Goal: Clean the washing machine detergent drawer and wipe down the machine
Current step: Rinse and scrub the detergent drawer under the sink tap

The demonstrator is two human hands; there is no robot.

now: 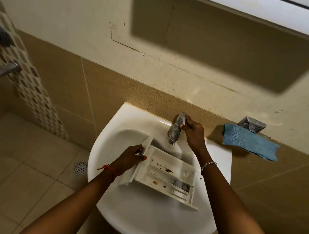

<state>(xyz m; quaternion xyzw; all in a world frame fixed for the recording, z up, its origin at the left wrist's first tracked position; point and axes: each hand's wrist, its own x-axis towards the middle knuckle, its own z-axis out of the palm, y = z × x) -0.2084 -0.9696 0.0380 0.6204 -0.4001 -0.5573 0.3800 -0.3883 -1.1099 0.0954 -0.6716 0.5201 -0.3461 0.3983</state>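
Drawer (pixel 162 176): one, white, open side up, over the bowl of the sink (pixel 134 220). Whether it rests on the basin cannot be told.
Long axis: runs left to right, with the front panel at the left end and the right end angled toward the person.
Soil: brown specks and a few darker spots in the long compartments (the rinse has likely not begun).
Left hand (pixel 131 159): grips the front panel, fingers wrapped over its edge, and carries the drawer.
Right hand (pixel 192 131): fingers curled on the head of the tap (pixel 176 128), behind the drawer. No water shows.
Key relation: the spout hangs just beyond the drawer's far left corner, near the panel. The soiled channels lie nearer the person and to the right, so the drawer probably needs shifting back and left under the stream.
Nearer hand: the left, already on the drawer.
Cloth (pixel 250 142): one, blue, on the ledge right of the sink, apart from both hands.
Count: one drawer, one tap, one sink, one cloth, two hands.
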